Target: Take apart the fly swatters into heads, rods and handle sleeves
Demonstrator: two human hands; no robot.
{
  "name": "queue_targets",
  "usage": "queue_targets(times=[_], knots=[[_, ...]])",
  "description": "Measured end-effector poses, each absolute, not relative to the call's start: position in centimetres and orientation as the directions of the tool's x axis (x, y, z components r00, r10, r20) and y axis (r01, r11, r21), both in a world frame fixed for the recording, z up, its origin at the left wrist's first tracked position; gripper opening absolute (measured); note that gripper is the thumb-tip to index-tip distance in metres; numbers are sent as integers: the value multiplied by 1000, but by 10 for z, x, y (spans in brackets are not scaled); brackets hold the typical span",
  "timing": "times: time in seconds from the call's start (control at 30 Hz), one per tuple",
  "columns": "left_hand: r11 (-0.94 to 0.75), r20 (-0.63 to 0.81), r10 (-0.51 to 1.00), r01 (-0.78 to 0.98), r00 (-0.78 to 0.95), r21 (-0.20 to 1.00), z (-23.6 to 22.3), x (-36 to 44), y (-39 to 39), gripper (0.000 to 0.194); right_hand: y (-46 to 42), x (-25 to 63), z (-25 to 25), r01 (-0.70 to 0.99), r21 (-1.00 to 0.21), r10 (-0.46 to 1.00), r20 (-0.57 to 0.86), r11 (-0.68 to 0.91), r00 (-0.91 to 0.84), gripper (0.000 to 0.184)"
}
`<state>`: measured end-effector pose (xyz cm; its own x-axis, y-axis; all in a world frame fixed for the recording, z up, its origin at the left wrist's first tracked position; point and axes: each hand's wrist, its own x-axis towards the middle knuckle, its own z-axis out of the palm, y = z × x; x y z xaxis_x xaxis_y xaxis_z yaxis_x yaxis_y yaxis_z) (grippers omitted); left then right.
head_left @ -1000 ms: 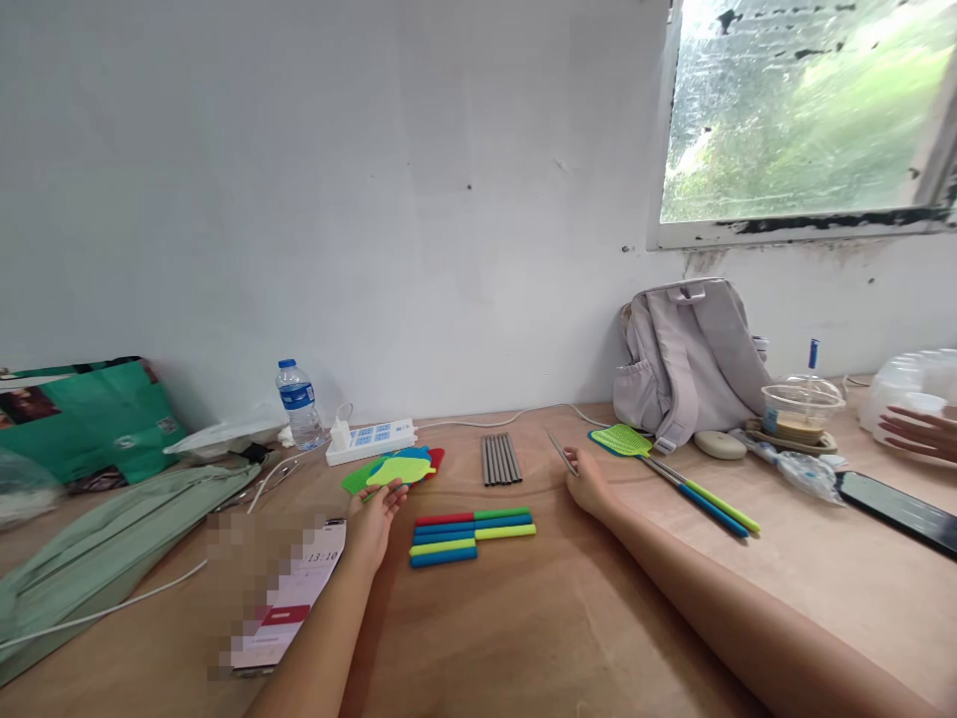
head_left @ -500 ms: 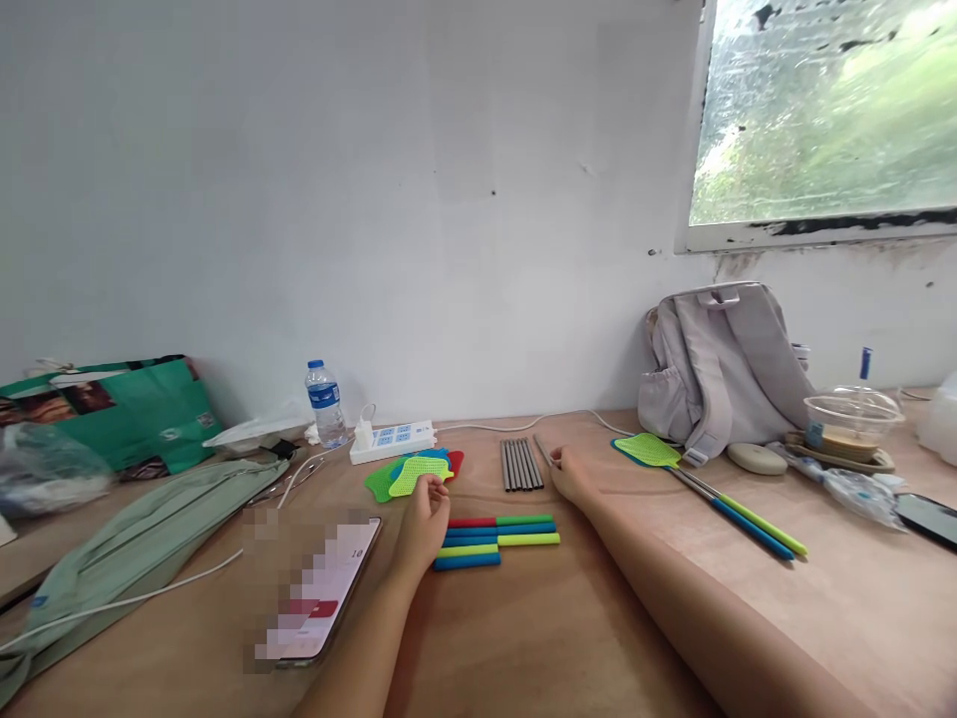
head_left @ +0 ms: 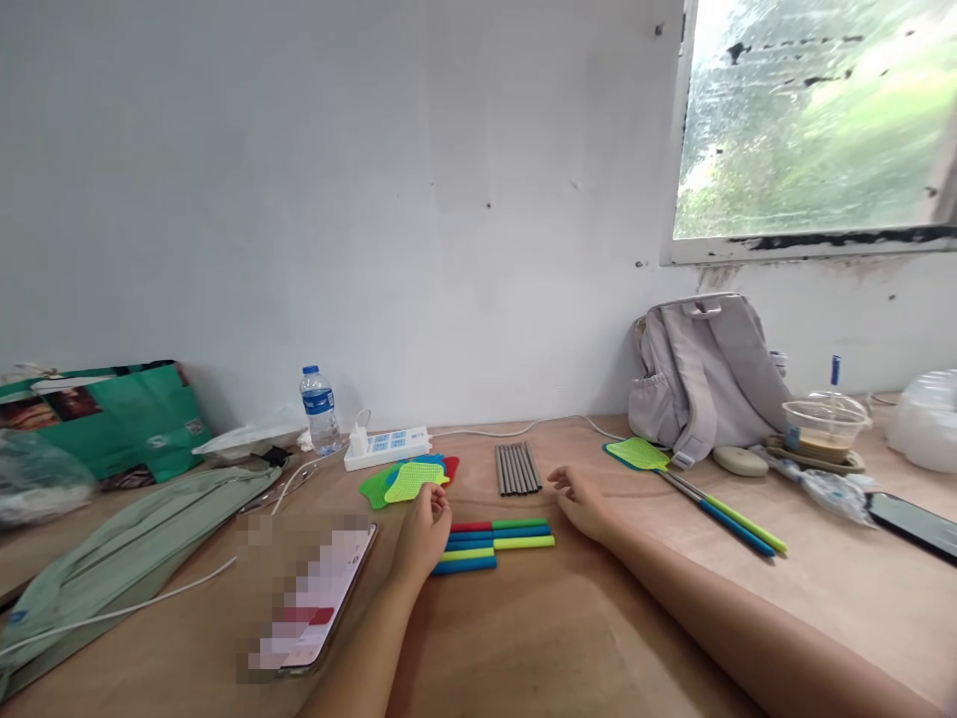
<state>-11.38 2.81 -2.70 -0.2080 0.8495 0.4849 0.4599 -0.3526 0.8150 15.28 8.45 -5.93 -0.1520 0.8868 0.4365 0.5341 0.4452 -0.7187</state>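
Note:
My left hand [head_left: 428,524] rests on the table with its fingers curled in, just in front of a yellow-green fly swatter head [head_left: 411,482]. Nothing shows in its fingers. Under that head lie green, blue and red swatter heads. Beside this hand are several coloured handle tubes [head_left: 521,543] in rows: red, green, blue and yellow-green. To the right, my right hand [head_left: 581,502] is open, fingers apart and holding nothing. It is close to the row of several metal rods [head_left: 517,471], apart from them.
Two swatters with handles [head_left: 737,524] lie at the right, before a grey backpack [head_left: 703,379]. A power strip [head_left: 387,449] and a water bottle [head_left: 320,409] stand by the wall. A phone [head_left: 329,598] lies left; cup [head_left: 826,424] and another phone [head_left: 916,524] are far right.
My right hand has let go of a metal rod, which now lies at the right end of the row, and has drawn back a little. My left hand stays put. The view has turned slightly right.

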Motion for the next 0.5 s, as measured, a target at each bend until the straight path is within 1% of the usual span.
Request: queue_targets(times=[0.1,0.17,0.23,0.37,0.43,0.5], knots=[[-361,494,850,479,-183,800,-25,-112,26,10,62,176,-53,593,-641,860,470,488,-199,34],[-367,500,850,494,-166,788,-25,-110,25,9,53,197,-49,689,-519,839,483,506,-251,34],[-372,506,850,508,-150,777,-25,-107,25,9,50,221,-45,782,-424,846,480,456,-233,31],[-388,515,850,534,-108,751,-25,-101,23,7,54,269,-38,912,-364,869,495,188,19,25],[-393,519,850,549,-90,738,-25,-99,22,6,57,290,-36,933,-354,842,520,59,144,19],[-390,517,852,568,-75,725,-25,-97,20,5,57,305,-36,930,-366,813,534,-26,233,16]])
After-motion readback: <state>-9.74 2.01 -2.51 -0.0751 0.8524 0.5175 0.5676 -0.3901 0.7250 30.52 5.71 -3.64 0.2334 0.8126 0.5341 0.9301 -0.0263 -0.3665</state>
